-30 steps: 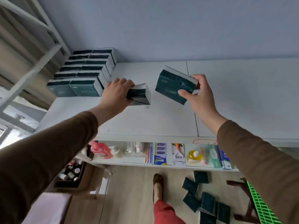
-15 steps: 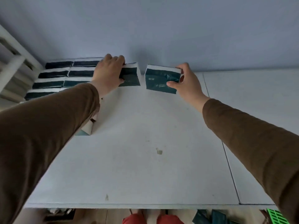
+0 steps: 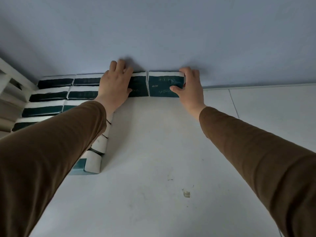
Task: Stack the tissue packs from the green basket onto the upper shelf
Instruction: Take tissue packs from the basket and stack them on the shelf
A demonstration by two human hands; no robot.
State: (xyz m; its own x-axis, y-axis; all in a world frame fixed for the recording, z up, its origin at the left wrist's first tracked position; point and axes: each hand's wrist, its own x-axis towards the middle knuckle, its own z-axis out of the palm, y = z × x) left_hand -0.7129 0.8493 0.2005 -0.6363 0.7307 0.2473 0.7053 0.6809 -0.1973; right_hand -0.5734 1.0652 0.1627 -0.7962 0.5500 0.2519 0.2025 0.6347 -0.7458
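Two tissue packs [image 3: 163, 86] sit side by side, touching, at the shelf's [image 3: 153, 168] back edge against the wall [image 3: 153, 31]; rows of packs [image 3: 51, 96] fill its back-left corner.

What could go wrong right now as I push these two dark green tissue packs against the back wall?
1. The right hand grips the rightmost dark green tissue pack by its end; letting go abruptly could skew it out of line.
2. The left sleeve lies across the stacked dark green packs along the white upper shelf; pulling back could drag them.
3. The left hand covers its pack, hiding the alignment.
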